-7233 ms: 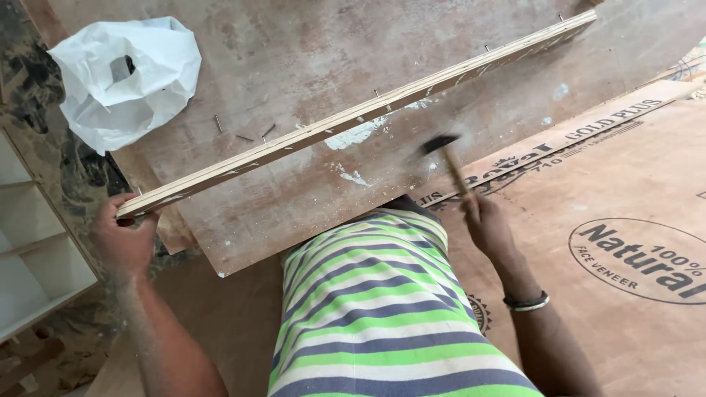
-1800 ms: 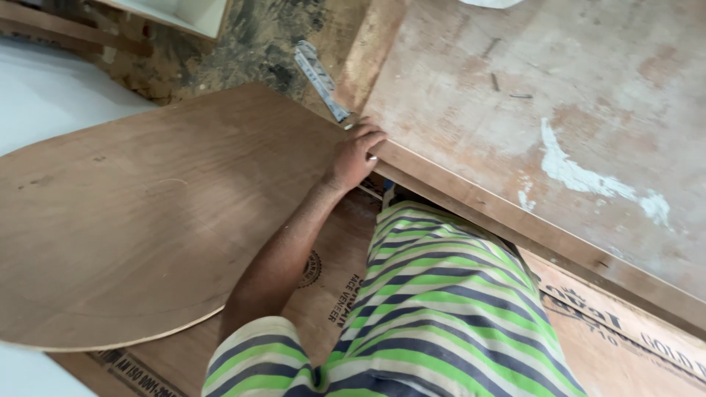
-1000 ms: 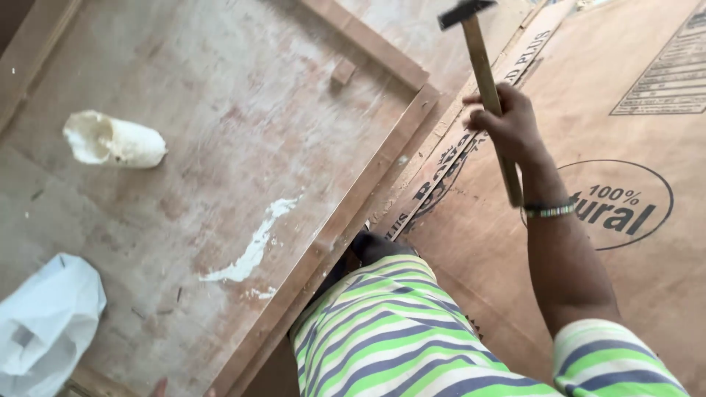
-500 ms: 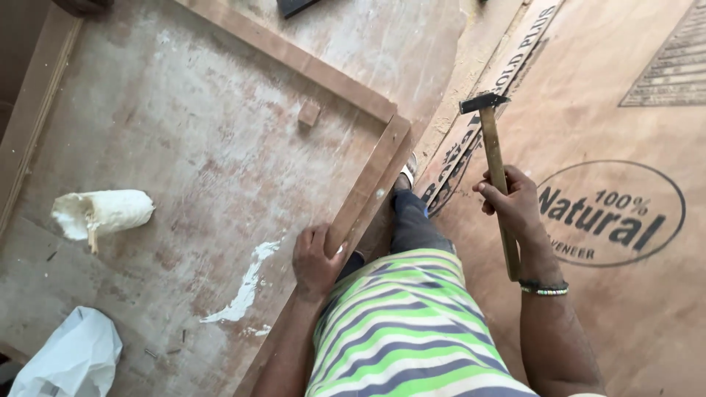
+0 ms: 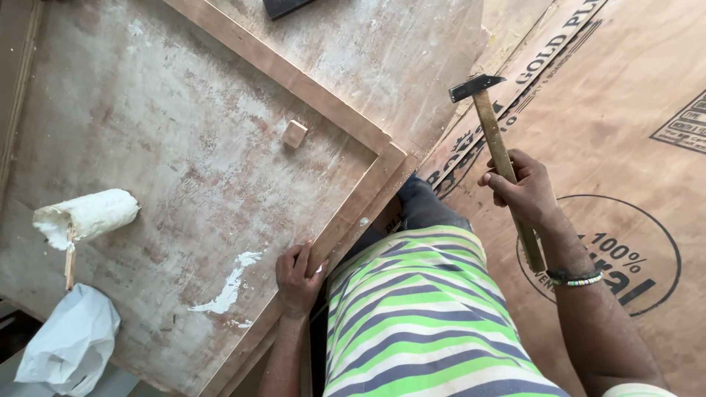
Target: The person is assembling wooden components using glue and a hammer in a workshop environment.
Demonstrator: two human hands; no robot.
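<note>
Wooden hammer (image 5: 500, 158) was gripped mid-handle in the right hand (image 5: 523, 192), fingers closed tight, head raised toward 12 o'clock, forearm running to 5 o'clock. Left hand (image 5: 297, 278) was curled over the edge strip (image 5: 353, 213) of the plywood panel (image 5: 184, 162), at 9 o'clock from the hammer.

A worn plywood panel (image 5: 184, 169) edged with wooden strips fills the left of the view, streaked with white smears. Printed brown plywood sheets (image 5: 625, 88) cover the floor on the right. A white plastic bag (image 5: 70, 345) lies at the lower left. Daylight is soft and even.
</note>
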